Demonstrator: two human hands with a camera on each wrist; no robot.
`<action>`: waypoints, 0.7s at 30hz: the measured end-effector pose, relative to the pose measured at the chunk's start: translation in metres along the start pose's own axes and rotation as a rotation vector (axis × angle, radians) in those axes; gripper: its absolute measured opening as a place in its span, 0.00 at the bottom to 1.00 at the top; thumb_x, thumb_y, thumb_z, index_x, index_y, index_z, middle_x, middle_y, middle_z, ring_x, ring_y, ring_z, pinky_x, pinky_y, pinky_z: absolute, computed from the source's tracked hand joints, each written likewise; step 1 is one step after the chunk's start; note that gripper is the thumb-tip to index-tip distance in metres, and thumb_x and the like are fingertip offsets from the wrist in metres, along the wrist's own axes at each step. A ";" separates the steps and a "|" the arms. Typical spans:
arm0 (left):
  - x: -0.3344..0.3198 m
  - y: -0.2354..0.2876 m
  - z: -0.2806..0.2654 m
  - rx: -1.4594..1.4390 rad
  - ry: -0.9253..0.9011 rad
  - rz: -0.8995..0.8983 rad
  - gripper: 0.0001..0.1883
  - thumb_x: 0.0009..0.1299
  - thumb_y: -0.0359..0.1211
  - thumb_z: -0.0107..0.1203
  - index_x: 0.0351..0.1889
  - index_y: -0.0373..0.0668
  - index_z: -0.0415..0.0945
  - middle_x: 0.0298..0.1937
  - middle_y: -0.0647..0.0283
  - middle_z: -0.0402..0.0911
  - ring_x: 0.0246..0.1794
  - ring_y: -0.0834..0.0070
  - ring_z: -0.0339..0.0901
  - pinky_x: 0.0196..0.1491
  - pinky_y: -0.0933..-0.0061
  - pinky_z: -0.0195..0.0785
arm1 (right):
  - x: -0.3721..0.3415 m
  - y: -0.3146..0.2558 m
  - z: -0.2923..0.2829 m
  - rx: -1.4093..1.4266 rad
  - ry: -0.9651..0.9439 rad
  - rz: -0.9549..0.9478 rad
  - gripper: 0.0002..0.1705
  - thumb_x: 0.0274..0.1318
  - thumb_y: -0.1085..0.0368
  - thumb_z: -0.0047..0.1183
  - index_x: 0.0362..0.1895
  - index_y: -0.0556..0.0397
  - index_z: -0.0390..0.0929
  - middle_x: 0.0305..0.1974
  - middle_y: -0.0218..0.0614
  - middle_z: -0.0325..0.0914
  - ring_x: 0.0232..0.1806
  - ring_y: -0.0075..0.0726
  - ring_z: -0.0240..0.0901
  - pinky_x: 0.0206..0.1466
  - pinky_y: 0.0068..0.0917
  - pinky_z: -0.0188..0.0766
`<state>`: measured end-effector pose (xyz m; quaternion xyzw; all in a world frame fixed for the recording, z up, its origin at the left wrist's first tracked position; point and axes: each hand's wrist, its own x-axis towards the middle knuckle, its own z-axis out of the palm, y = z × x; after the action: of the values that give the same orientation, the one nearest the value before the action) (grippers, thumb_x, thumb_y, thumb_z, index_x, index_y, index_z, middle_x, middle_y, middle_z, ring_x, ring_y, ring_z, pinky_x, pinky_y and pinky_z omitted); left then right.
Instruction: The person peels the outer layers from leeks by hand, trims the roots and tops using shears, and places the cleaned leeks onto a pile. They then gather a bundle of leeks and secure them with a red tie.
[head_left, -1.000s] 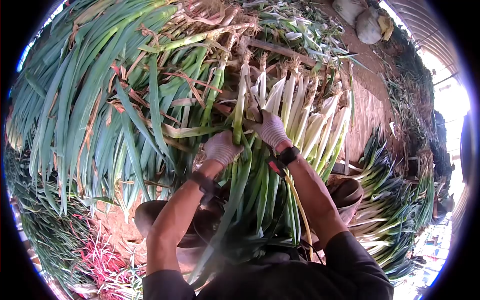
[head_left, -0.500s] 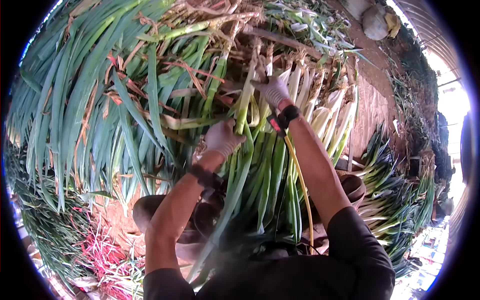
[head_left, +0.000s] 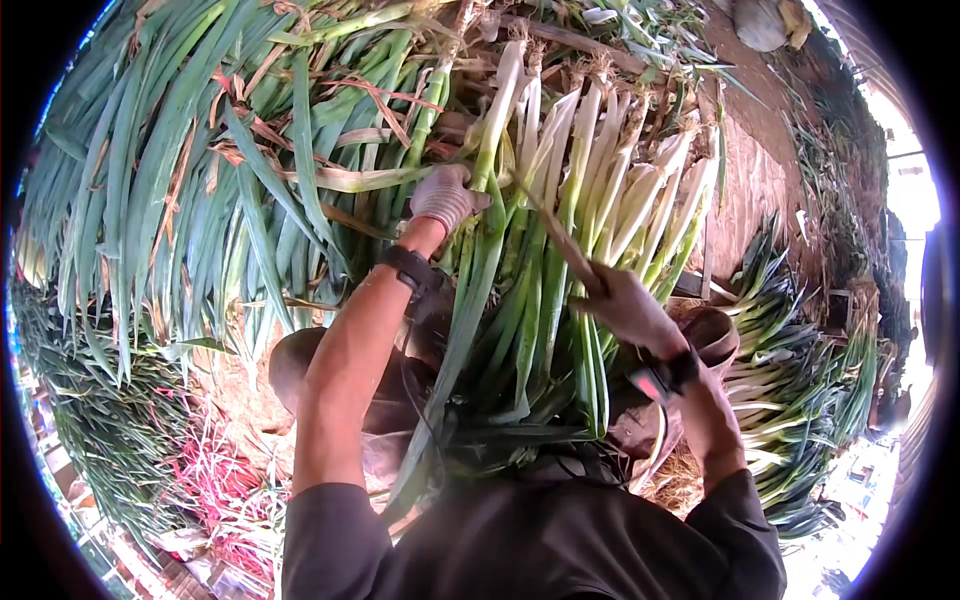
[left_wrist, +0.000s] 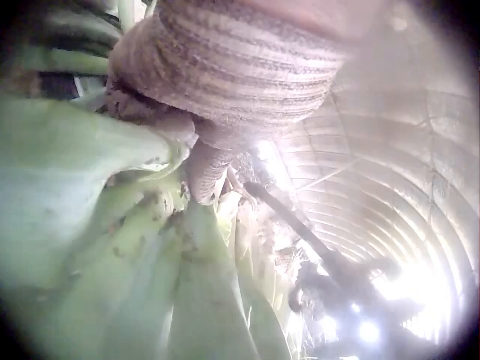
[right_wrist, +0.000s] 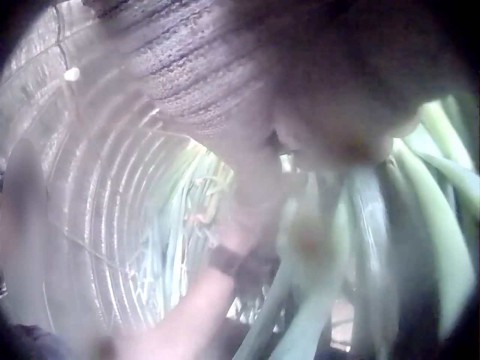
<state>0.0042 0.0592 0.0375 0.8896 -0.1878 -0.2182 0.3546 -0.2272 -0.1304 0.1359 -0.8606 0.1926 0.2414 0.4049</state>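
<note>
My left hand [head_left: 447,198], in a striped knit glove, grips a leek [head_left: 487,170] where its pale shank turns green. The leek's root end points away from me and its long leaves hang toward my lap. In the left wrist view the gloved fingers [left_wrist: 206,171] close around the green stalk beside broad leaves [left_wrist: 202,300]. My right hand [head_left: 632,312], also gloved, holds a long, narrow, brown knife-like tool [head_left: 565,245] slanting toward the leek, its far end near my left hand. Under both hands lies a row of leeks [head_left: 600,165] with white shanks.
A big heap of untrimmed leeks [head_left: 180,190] fills the left side. More leeks [head_left: 785,400] with white shanks lie at the right. Red ties [head_left: 215,480] are scattered at lower left. A wooden bar [head_left: 590,45] runs behind the row, and pale sacks [head_left: 760,25] stand at far right.
My right hand has drawn back from up beside the leek's shank, down and right toward my knee, with the tool. My left hand keeps its grip and has shifted slightly upward in view.
</note>
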 end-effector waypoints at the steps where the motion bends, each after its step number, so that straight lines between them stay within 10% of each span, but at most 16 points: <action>1: 0.004 -0.005 0.004 -0.040 -0.008 -0.006 0.25 0.53 0.40 0.73 0.45 0.35 0.80 0.31 0.53 0.84 0.31 0.65 0.81 0.41 0.67 0.71 | -0.024 -0.003 0.000 0.011 -0.033 -0.037 0.27 0.55 0.54 0.66 0.52 0.58 0.75 0.25 0.32 0.73 0.27 0.28 0.69 0.36 0.28 0.71; 6: 0.019 -0.016 0.005 0.026 -0.036 -0.018 0.27 0.53 0.46 0.71 0.47 0.40 0.81 0.38 0.51 0.85 0.40 0.58 0.82 0.47 0.63 0.71 | -0.097 0.006 0.007 -0.021 -0.332 -0.148 0.39 0.52 0.53 0.68 0.63 0.57 0.69 0.24 0.44 0.71 0.26 0.25 0.70 0.35 0.29 0.72; 8: 0.021 -0.016 0.006 0.007 -0.061 0.017 0.26 0.53 0.47 0.71 0.44 0.41 0.82 0.37 0.50 0.84 0.40 0.57 0.81 0.46 0.62 0.70 | -0.104 0.010 0.003 -0.017 -0.309 -0.275 0.35 0.52 0.54 0.68 0.58 0.61 0.71 0.23 0.37 0.68 0.26 0.22 0.65 0.33 0.27 0.70; 11: 0.021 -0.012 0.009 -0.014 -0.083 0.028 0.24 0.53 0.46 0.71 0.42 0.41 0.83 0.37 0.50 0.84 0.39 0.57 0.81 0.46 0.62 0.70 | -0.097 0.015 -0.010 0.238 -0.078 0.050 0.26 0.55 0.56 0.65 0.45 0.65 0.71 0.23 0.27 0.65 0.27 0.19 0.60 0.31 0.24 0.66; 16: 0.008 0.010 0.007 0.078 -0.010 0.003 0.22 0.51 0.44 0.72 0.39 0.40 0.83 0.34 0.52 0.84 0.36 0.59 0.81 0.45 0.64 0.71 | -0.101 0.025 0.005 0.062 -0.075 -0.321 0.30 0.53 0.55 0.66 0.54 0.61 0.71 0.24 0.38 0.65 0.27 0.24 0.62 0.34 0.28 0.68; 21: 0.012 0.006 0.019 -0.104 -0.116 0.016 0.20 0.52 0.39 0.73 0.39 0.38 0.82 0.29 0.57 0.81 0.30 0.66 0.76 0.41 0.65 0.70 | -0.097 0.048 -0.014 0.529 0.130 0.067 0.21 0.59 0.63 0.61 0.52 0.62 0.72 0.21 0.19 0.61 0.22 0.09 0.55 0.24 0.13 0.56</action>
<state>0.0032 0.0388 0.0269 0.8542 -0.2036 -0.2762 0.3907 -0.3270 -0.1565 0.1701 -0.7319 0.3028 0.1403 0.5941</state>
